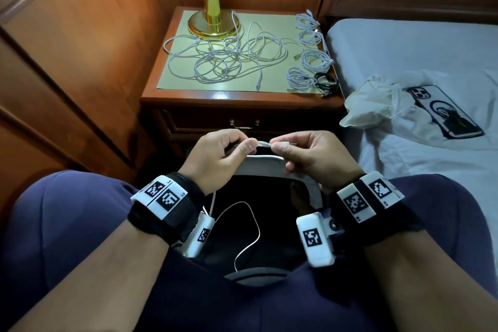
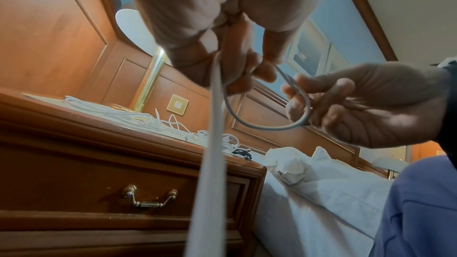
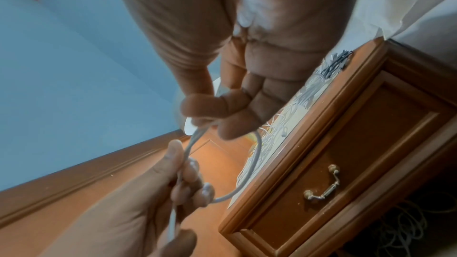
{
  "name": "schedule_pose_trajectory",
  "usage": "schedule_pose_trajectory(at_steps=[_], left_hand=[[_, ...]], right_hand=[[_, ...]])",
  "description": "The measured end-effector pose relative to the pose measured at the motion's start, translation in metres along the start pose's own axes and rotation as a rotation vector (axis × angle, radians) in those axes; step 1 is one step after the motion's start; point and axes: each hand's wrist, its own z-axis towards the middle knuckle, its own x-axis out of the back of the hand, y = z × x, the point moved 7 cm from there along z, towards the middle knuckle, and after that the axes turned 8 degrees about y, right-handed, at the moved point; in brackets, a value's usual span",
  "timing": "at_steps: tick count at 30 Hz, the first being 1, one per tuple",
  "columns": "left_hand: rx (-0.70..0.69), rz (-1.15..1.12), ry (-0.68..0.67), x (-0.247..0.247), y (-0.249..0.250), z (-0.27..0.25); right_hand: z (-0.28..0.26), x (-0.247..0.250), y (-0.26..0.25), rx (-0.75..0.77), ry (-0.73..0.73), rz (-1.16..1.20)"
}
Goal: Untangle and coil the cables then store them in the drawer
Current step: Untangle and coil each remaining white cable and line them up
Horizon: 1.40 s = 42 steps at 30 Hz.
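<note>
Over my lap, both hands pinch one white cable, a short stretch of it taut between them. My left hand grips it with thumb and forefinger, and my right hand pinches the plug end. In the left wrist view a small loop of the cable curves from my left hand to my right hand. Slack hangs between my knees. A tangle of white cables lies on the nightstand. Its drawer is closed.
Several coiled white cables and a black coil line the nightstand's right edge. A brass lamp stands at its back. On the bed to the right lie a phone and a white cloth. Wood panelling closes the left.
</note>
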Motion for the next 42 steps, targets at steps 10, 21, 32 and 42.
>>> schedule_pose_trajectory(at_steps=[10, 21, 32, 42], left_hand=[[0.271, -0.401, 0.079, 0.002, -0.018, 0.008], [0.251, -0.191, 0.328, 0.018, -0.028, 0.005], [0.132, -0.128, 0.422, 0.018, -0.011, 0.000], [-0.088, -0.021, 0.373, 0.023, 0.018, 0.000]], right_hand=[[0.006, 0.012, -0.008, 0.014, 0.179, 0.111], [-0.005, 0.004, -0.012, -0.148, -0.041, 0.361], [-0.014, -0.013, -0.012, -0.158, -0.115, 0.396], [-0.025, -0.030, -0.009, -0.191, -0.202, 0.416]])
